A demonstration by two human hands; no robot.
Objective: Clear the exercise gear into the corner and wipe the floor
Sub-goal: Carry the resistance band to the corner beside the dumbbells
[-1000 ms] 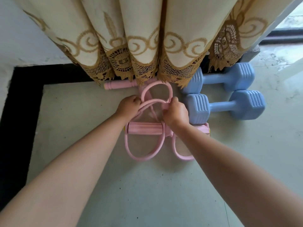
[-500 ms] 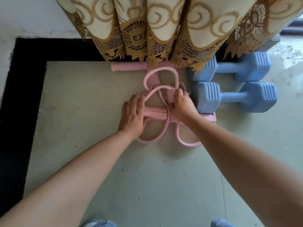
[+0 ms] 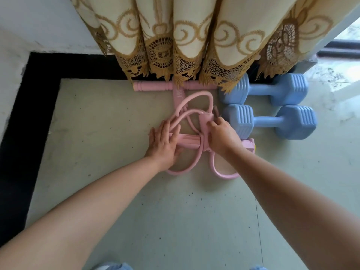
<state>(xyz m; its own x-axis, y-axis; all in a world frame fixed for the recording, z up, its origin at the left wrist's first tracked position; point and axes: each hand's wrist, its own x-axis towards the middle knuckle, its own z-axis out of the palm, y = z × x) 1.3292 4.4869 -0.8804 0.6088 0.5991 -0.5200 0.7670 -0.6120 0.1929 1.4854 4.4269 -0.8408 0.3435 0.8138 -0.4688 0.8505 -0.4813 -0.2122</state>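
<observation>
Pedal puller (image 3: 191, 142) handle parallel to curtain; left hand (image 3: 163, 142) flat; right hand (image 3: 221, 136) fingers pinch strap.

We've got lots of bare floor (image 3: 109, 121) left of the pink pedal puller (image 3: 190, 140) and in front of it, easy reach there. Right side's blocked by two blue dumbbells (image 3: 269, 121), nearly touching it. Behind, the curtain (image 3: 194, 45) hem hangs over the puller's far handle, tight against the wall.

Pink pedal puller (image 3: 190, 142), tubes looped, lies flat beneath both hands; two blue dumbbells (image 3: 272, 121) lie side by side just right.
</observation>
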